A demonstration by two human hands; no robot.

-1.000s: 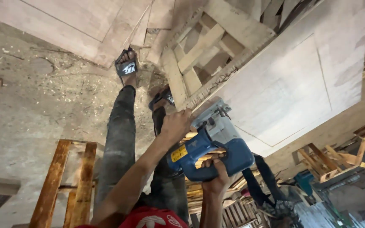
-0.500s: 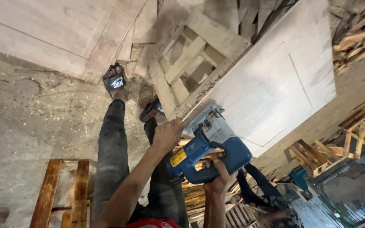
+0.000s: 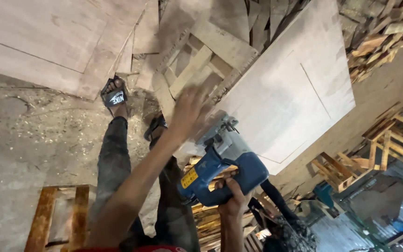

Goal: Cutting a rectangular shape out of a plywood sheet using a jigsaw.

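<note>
My right hand [image 3: 232, 199] grips the handle of a blue and grey circular saw [image 3: 225, 164]. The saw rests at the near edge of a large pale plywood sheet [image 3: 285, 88] that lies over a wooden pallet [image 3: 197, 60]. Above the saw's front, my left hand [image 3: 190, 112] is lifted off it with its fingers spread, blurred by motion and holding nothing. My legs in dark trousers and black sandals [image 3: 115, 97] stand just left of the saw.
More plywood sheets [image 3: 47, 37] lie on the dusty concrete floor at the upper left. A wooden frame [image 3: 57, 217] stands at the lower left. Scrap wood is piled at the upper right [image 3: 378, 42], and pallets [image 3: 341, 170] are stacked at the right. A black cable [image 3: 276, 200] trails from the saw.
My left hand has come off the saw's front and risen with its fingers spread. The right hand keeps its grip on the handle. The view has tilted slightly.
</note>
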